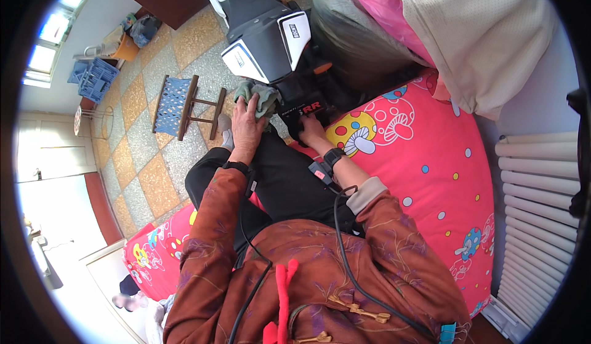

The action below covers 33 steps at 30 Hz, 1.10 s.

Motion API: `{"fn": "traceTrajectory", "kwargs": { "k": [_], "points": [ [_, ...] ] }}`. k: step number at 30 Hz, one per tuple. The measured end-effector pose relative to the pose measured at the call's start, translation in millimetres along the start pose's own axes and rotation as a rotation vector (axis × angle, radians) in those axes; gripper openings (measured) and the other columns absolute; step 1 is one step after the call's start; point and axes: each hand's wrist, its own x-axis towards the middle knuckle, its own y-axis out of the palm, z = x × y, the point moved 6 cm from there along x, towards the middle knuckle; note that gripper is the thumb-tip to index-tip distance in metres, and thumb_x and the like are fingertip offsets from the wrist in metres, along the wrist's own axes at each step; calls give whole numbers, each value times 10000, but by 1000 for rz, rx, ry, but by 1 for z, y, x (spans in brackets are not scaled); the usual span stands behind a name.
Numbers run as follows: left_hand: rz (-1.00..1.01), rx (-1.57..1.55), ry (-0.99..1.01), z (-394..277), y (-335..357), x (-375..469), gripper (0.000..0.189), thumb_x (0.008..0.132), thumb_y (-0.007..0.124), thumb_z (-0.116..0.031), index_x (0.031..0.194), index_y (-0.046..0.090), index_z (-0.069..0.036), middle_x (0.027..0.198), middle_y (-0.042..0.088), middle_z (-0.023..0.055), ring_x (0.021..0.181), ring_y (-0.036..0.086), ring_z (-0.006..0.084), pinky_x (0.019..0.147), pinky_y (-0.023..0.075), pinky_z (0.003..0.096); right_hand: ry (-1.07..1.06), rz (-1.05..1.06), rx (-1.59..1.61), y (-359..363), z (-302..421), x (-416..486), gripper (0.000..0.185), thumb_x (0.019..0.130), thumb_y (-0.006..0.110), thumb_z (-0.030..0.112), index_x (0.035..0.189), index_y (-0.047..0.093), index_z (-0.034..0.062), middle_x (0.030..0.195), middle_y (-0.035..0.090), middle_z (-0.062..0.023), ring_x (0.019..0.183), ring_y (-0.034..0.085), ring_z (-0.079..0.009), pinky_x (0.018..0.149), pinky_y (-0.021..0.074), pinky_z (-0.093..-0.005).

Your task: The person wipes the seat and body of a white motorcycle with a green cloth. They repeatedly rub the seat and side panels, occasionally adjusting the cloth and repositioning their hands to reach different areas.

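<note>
My left hand lies over a crumpled grey-green cloth, its fingers pressed into the folds. The cloth is bunched beside the tail of a black and white motorbike or electric scooter. My right hand grips the lower part of the black mud flap at the vehicle's rear; some fingertips are hidden. White panels with printing flank the grey tail section. Below the flap, my black-trousered legs reach forward from the bed edge.
Pink mushroom-patterned bedding lies under and beside me. A folding stool with a blue woven seat stands on the checkered floor. Bulky covered items crowd the vehicle's right. A white radiator lines the wall; cables run along both sleeves.
</note>
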Motion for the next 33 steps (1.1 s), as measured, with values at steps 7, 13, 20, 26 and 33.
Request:
{"fn": "traceTrajectory", "kwargs": {
  "k": [7, 13, 20, 26, 33],
  "points": [
    [-79, 74, 110, -9, -10, -11, 742, 686, 813, -141, 1375, 537, -157, 1397, 452, 206, 1252, 471, 411, 1024, 420, 472, 338, -554, 652, -55, -47, -15, 371, 807, 724, 155, 1125, 652, -24, 1164, 663, -239, 1086, 629, -374, 953, 471, -387],
    [-23, 79, 242, -29, -9, -12, 687, 624, 826, -133, 1268, 586, -111, 1234, 500, 159, 1101, 536, 347, 885, 470, 443, 341, -828, 586, -97, -41, -24, 491, 883, 700, 221, 1259, 529, -43, 1253, 571, -255, 1184, 537, -377, 1018, 413, -411],
    [260, 225, 274, -50, 31, -6, 380, 698, 754, -156, 1042, 615, -74, 1098, 541, 125, 1001, 588, 320, 796, 492, 432, 62, -646, 118, -33, -1, -1, 577, 801, 716, 84, 1295, 429, -2, 1197, 475, -300, 1072, 514, -496, 927, 445, -518],
    [284, 160, 238, -44, 25, -4, 479, 693, 777, -167, 1123, 592, -62, 1124, 540, 144, 1038, 581, 337, 834, 488, 442, 39, -57, 198, 5, -10, -2, 412, 742, 694, 123, 1136, 640, 14, 1114, 674, -247, 1057, 654, -384, 934, 514, -409],
    [204, 44, 181, -38, 24, -6, 477, 678, 775, -140, 1108, 584, -59, 1099, 548, 150, 1017, 587, 345, 825, 488, 448, 243, -778, 580, -62, -22, -6, 349, 813, 692, 123, 1119, 602, -21, 1105, 651, -235, 1062, 607, -404, 943, 469, -442]
  ]
}}
